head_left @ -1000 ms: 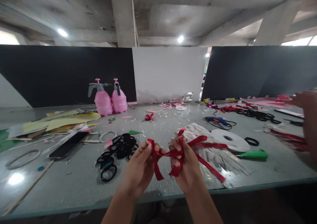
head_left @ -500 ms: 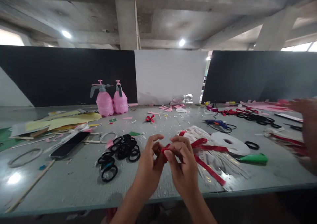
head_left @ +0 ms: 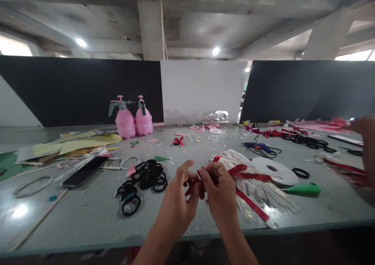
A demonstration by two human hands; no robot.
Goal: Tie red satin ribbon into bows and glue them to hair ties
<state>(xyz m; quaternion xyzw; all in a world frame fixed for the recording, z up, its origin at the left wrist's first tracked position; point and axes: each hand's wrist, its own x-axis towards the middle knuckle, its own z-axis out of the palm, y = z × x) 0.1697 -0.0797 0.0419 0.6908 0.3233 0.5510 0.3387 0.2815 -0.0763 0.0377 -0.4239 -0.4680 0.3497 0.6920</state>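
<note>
My left hand (head_left: 178,204) and my right hand (head_left: 220,194) meet above the grey table's (head_left: 88,218) near edge, both pinching a red ribbon (head_left: 248,196) between their fingertips. The ribbon is bunched between the thumbs, mostly hidden by the fingers. Its loose ends trail right and down over a fan of white paper strips (head_left: 263,192). My left index finger sticks up; the other fingers curl in.
A pile of black rings (head_left: 145,177) and a phone (head_left: 84,170) lie to the left. A white tape disc (head_left: 274,169), green-handled tool (head_left: 303,188) and blue glue gun (head_left: 259,146) lie right. Two pink spray bottles (head_left: 133,118) stand at the back. Another person's arm (head_left: 367,140) is at the right edge.
The ribbon was stretched between my hands with loops showing; my hands have since closed together and bunched it between the fingertips, moving slightly away from me.
</note>
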